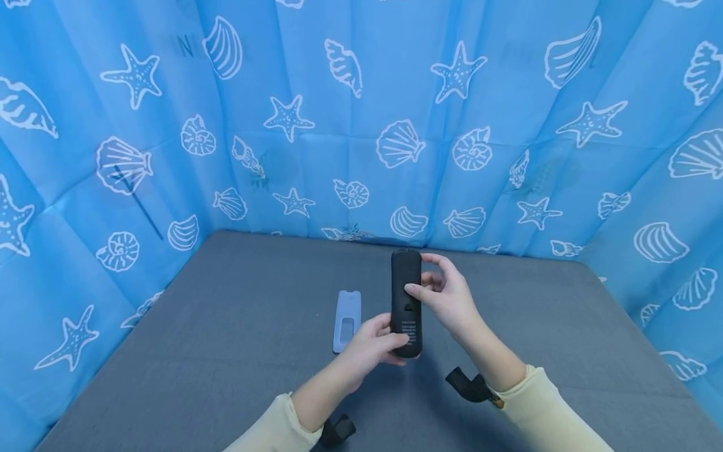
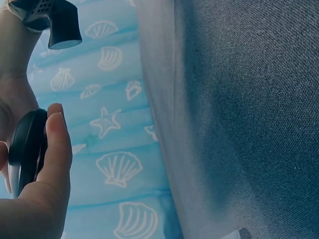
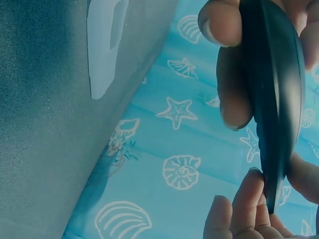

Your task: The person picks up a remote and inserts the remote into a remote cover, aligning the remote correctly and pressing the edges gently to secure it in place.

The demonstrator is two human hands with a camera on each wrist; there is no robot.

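Observation:
Both hands hold a black remote control (image 1: 402, 304) upright above the table, its back side toward the head camera. Pale printed text and a small latch notch show on that back. My left hand (image 1: 369, 345) grips the lower end, with the thumb lying over the text. On the right edge, my right hand (image 1: 449, 298) pinches the upper half, its thumb on the back near the middle. The left wrist view shows the remote (image 2: 25, 144) edge-on between fingers. In the right wrist view the remote's side (image 3: 274, 84) shows, with fingers around both ends.
A flat pale-blue piece (image 1: 348, 301) with a rectangular opening lies on the grey table (image 1: 254, 301), left of the remote. Behind the table hangs a blue curtain (image 1: 316, 163) with white shell and starfish prints. Black camera mounts (image 1: 471, 386) sit at both wrists.

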